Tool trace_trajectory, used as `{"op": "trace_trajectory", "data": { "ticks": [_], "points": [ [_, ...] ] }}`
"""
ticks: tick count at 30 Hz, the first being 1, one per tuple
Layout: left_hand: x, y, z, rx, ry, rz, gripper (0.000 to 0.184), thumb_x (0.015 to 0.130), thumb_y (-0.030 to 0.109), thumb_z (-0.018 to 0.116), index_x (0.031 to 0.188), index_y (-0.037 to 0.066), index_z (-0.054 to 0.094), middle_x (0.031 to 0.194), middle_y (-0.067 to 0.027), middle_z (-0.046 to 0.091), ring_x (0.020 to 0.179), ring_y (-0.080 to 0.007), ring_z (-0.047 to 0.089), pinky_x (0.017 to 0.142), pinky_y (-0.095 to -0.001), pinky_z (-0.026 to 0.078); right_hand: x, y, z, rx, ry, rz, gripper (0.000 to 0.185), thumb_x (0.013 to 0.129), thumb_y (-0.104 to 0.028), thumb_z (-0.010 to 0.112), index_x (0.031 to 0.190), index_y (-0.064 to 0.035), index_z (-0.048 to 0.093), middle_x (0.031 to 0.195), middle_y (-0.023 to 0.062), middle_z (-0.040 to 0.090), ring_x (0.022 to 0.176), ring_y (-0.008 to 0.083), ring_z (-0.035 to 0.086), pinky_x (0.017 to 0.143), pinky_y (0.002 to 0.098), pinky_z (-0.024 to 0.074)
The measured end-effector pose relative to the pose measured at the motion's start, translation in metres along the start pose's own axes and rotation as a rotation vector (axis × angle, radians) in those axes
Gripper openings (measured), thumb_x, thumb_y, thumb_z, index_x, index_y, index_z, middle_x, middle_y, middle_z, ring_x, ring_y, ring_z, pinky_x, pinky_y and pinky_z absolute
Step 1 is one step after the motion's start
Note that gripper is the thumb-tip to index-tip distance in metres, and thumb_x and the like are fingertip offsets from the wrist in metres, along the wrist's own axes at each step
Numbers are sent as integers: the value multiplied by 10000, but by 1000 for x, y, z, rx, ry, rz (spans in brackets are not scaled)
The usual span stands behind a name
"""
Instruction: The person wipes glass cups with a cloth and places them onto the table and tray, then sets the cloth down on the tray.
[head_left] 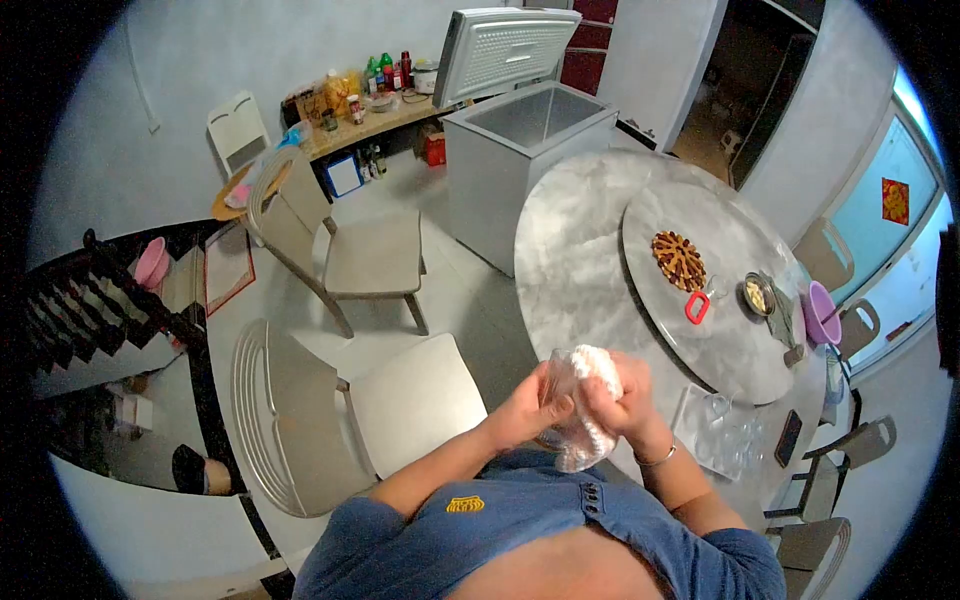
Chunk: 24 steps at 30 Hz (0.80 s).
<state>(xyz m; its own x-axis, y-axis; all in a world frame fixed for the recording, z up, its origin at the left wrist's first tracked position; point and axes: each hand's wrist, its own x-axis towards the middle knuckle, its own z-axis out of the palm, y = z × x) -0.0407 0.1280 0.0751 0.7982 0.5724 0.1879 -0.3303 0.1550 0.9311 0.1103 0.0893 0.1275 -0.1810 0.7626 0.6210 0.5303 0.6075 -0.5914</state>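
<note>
In front of my chest, my left hand (528,408) is closed round a clear drinking glass (562,377). My right hand (622,393) grips a bunched white cloth (590,440), which is pressed against the glass and partly covers it. Part of the cloth hangs down below my fingers. Just right of my hands, on the round table, a white tray (690,448) holds several clear glasses (722,432).
The marbled round table (560,235) carries a turntable (655,285) with a brown trivet (679,262), a red-handled tool (697,308) and a metal bowl (757,295). A phone (788,438) lies near the edge. Chairs (415,400) stand left; an open chest freezer (500,150) stands behind.
</note>
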Motion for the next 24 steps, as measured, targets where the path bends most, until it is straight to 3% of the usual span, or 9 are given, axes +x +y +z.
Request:
{"op": "trace_trajectory", "data": {
  "ticks": [2, 4, 5, 6, 8, 12, 18, 22, 24],
  "points": [
    [4, 1, 3, -186, 23, -45, 546, 846, 392, 409, 1209, 9, 267, 1133, -99, 418, 1059, -171, 416, 890, -301, 350, -3, 5, 4, 178, 114, 207, 185, 744, -176, 530, 663, -10, 544, 544, 99, 508, 455, 189, 482, 460, 288, 376],
    [5, 15, 11, -910, 75, -223, 569, 828, 462, 387, 1160, 3, 337, 1060, -142, 488, 959, -216, 509, 821, -318, 430, -6, 3, 15, 688, 333, 436, 309, 820, -267, 450, 792, 24, 549, 712, 21, 561, 630, 92, 489, 546, 238, 410],
    [9, 1, -1, -1281, -427, -115, 610, 822, 512, 313, 1157, 4, 358, 1019, -168, 522, 903, -272, 544, 780, -384, 459, -4, 2, 23, 748, 443, 511, 332, 827, -293, 444, 827, 24, 543, 732, 24, 556, 648, 102, 491, 557, 244, 412],
    [8, 3, -1, -1279, -427, -117, 610, 822, 512, 313, 1157, 4, 358, 1019, -168, 522, 903, -272, 544, 780, -384, 459, -3, 4, 29, 809, 552, 585, 358, 835, -318, 437, 862, 24, 537, 751, 26, 552, 667, 111, 493, 568, 250, 414],
    [8, 7, -1, -1131, 136, -100, 586, 832, 509, 275, 1107, 10, 414, 962, -151, 552, 852, -253, 565, 753, -361, 473, -12, 9, 24, 382, 258, 616, 395, 848, -319, 414, 977, 45, 495, 876, 103, 542, 786, 172, 510, 696, 291, 417],
    [14, 4, -4, -736, 536, 42, 625, 817, 556, 260, 1074, 17, 447, 978, -127, 554, 879, -217, 554, 772, -333, 453, -13, -6, 42, 192, -15, 262, 454, 809, -208, 445, 1154, 69, 342, 1200, 255, 306, 1118, 385, 319, 923, 403, 267],
    [18, 12, 12, -451, 623, 280, 500, 841, 473, 361, 1041, 23, 442, 948, -67, 509, 885, -145, 495, 805, -286, 395, 8, -12, 40, -206, -50, -174, 601, 659, -130, 607, 1163, 51, 335, 1212, 325, 216, 1103, 505, 256, 916, 432, 282],
    [21, 5, 22, 100, 691, 573, 677, 751, 451, 550, 1159, -19, 285, 1052, -114, 415, 948, -184, 439, 824, -292, 351, 3, -5, 53, 873, 362, 496, 455, 825, -248, 464, 1155, 53, 374, 1207, 171, 370, 1098, 240, 387, 902, 336, 319],
    [23, 7, 24, 110, 659, 602, 734, 692, 448, 620, 1141, -39, 304, 1060, -137, 405, 961, -218, 429, 826, -314, 349, 5, -8, 48, 880, 344, 557, 416, 875, -280, 339, 1121, 47, 416, 1118, 125, 464, 1039, 213, 435, 882, 307, 332]
  ]
}}
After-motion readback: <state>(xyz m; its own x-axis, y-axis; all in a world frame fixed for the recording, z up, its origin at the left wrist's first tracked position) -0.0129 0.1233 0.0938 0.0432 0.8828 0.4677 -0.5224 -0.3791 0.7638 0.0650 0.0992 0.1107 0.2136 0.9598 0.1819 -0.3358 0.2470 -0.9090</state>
